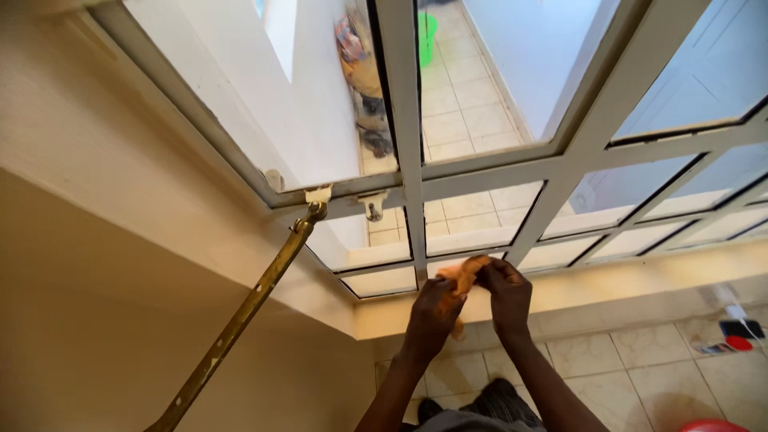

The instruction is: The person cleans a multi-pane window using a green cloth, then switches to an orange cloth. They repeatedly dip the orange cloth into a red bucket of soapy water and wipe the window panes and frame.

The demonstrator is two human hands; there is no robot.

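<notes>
A: What do we have in our hands?

B: An orange cloth (462, 274). Both hands are on it, pinched between the fingers. Left hand (436, 308) grips it from below-left, right hand (506, 290) from the right, fingers curled over the top edge.

A: Where's the cloth w/ respect to the window?

B: Right up against the bottom of the white window frame (404, 144), just under the lowest row of panes and above the cream sill (608, 284). We can't tell if it's actually touching the frame or held just in front, since the view's a bit soft there. A bit of cloth hangs down between the wrists.

A: Anything else nearby?

B: To the left, a long brass window stay (240, 320) w/ holes along it runs diagonally up to a small fitting on the frame. Next to that fitting there's a small metal latch (372, 206) on the frame's crossbar. Cream wall (104, 264) fills the left side.

A: And below us?

B: Tiled floor (640, 376), pale squares. Something red and rounded (708, 426) at the bottom right edge, plus some small items (732, 336) by the wall on the right; too small to make out. Through the glass we see more tiled floor outside, a green bucket (427, 36) and a heap of stuff (364, 72) by a white wall.
</notes>
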